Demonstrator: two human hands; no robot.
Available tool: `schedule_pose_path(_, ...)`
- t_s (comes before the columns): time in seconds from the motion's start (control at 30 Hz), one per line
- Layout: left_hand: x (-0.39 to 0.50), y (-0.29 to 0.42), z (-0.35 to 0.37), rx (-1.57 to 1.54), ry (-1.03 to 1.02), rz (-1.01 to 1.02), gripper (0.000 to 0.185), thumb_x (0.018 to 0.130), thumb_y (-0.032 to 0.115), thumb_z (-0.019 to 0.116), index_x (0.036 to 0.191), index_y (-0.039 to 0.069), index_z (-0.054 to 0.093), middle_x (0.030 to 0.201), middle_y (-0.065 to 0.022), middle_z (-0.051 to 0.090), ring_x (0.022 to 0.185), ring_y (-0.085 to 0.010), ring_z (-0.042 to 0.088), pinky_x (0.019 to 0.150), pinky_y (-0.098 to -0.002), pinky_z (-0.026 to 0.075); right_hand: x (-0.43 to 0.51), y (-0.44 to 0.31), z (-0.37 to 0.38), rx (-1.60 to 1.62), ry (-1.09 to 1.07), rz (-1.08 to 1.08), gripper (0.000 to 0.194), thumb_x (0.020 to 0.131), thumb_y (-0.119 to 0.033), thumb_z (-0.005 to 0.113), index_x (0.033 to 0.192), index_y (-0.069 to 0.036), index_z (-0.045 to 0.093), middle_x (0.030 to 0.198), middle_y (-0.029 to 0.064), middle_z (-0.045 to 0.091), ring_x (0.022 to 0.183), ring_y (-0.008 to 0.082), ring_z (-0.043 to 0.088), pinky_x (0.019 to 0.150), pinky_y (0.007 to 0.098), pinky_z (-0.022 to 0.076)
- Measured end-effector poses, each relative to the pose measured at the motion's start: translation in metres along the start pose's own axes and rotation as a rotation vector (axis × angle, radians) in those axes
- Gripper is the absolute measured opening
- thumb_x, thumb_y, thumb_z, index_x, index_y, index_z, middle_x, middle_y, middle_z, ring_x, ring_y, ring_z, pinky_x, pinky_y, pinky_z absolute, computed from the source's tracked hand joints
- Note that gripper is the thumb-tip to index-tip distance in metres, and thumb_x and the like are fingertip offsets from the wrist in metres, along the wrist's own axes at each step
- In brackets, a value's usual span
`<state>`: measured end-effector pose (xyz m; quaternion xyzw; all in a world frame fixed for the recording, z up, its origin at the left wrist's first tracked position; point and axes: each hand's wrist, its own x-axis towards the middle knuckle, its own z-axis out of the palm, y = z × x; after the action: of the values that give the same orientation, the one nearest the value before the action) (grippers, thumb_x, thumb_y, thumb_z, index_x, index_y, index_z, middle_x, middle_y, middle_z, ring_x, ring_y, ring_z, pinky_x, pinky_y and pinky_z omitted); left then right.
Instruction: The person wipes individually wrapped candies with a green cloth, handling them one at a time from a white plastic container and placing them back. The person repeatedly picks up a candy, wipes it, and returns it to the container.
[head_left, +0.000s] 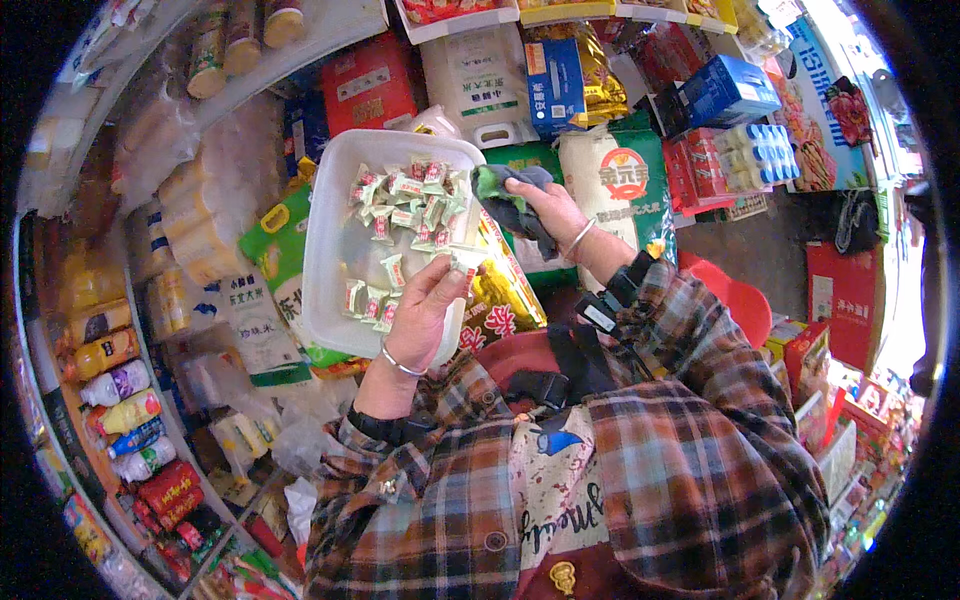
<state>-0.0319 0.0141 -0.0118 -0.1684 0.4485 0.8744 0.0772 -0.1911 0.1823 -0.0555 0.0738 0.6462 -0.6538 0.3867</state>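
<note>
A translucent white plastic tub (324, 247) stands tilted before me, with many small wrapped candies (405, 185) inside, in pale green and white wrappers with red print. My left hand (426, 307) reaches over its near right side. A wrapped candy (468, 259) shows at the tips of its thumb and forefinger, near the rim. The other fingers are hidden beneath, so I cannot see whether they touch the tub. At the tub's far right corner, my right hand (555, 208) clutches a dark grey and green cloth (517, 202), which hangs down beside the rim.
Rice bags (611, 180) and a gold foil pack (499, 285) lie around the tub. A shelf of drink bottles (116, 382) runs along the left. To the right are a red plastic stool (727, 300), a blue box (720, 94) and a red carton (844, 300).
</note>
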Motion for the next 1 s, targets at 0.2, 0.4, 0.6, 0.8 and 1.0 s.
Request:
schedule_pose_path(0.2,0.012,0.006,-0.033,-0.166,0.142,0.132,0.017,0.091,0.013,0.053,0.105,0.004,0.057,0.089,-0.0033,0.06,0.077,-0.0125,0.055,0.072,-0.0295,0.046,-0.011,-0.015,0.008,0.395,-0.229,0.149,0.037,0.086,-0.033,0.059,0.106,-0.002,0.059,0.092,0.0075,0.065,0.075,0.0163,0.064,0.069,0.0292,0.052)
schedule_pose_path(0.4,0.022,0.011,-0.01,-0.1,0.362,0.141,0.015,0.088,0.008,0.054,0.103,0.005,0.054,0.095,-0.0045,0.058,0.084,-0.0131,0.058,0.073,-0.0278,0.048,-0.04,-0.025,0.048,-0.119,-0.45,-0.102,0.053,0.08,-0.036,0.067,0.116,-0.001,0.053,0.101,0.0102,0.062,0.09,0.0166,0.06,0.08,0.0311,0.0488)
schedule_pose_path(0.6,0.016,0.019,-0.005,0.037,0.341,0.056,0.03,0.085,0.005,0.051,0.115,0.003,0.048,0.102,-0.0059,0.058,0.083,-0.014,0.06,0.063,-0.0271,0.053,-0.045,-0.032,0.065,-0.764,-0.312,-0.408,0.055,0.063,-0.037,0.076,0.098,0.003,0.06,0.083,0.0242,0.062,0.078,0.0348,0.06,0.076,0.0372,0.0484)
schedule_pose_path(0.8,0.016,0.003,-0.028,0.039,0.429,0.064,0.027,0.085,0.009,0.05,0.111,0.005,0.048,0.091,-0.0054,0.058,0.075,-0.0152,0.059,0.056,-0.0304,0.052,-0.045,-0.019,0.067,-0.985,-0.203,-0.334,0.05,0.065,-0.043,0.073,0.074,0.005,0.062,0.067,0.0228,0.06,0.064,0.0341,0.061,0.064,0.0391,0.0499)
schedule_pose_path(1.0,0.003,0.015,-0.087,-0.334,0.484,0.061,0.015,0.083,0.02,0.058,0.093,0.01,0.056,0.082,-0.0045,0.061,0.074,-0.0171,0.059,0.061,-0.0337,0.049,-0.037,-0.023,0.023,-0.503,-0.246,-0.122,0.043,0.069,-0.033,0.075,0.086,0.005,0.062,0.076,0.0106,0.064,0.064,0.0149,0.059,0.061,0.0301,0.0489)
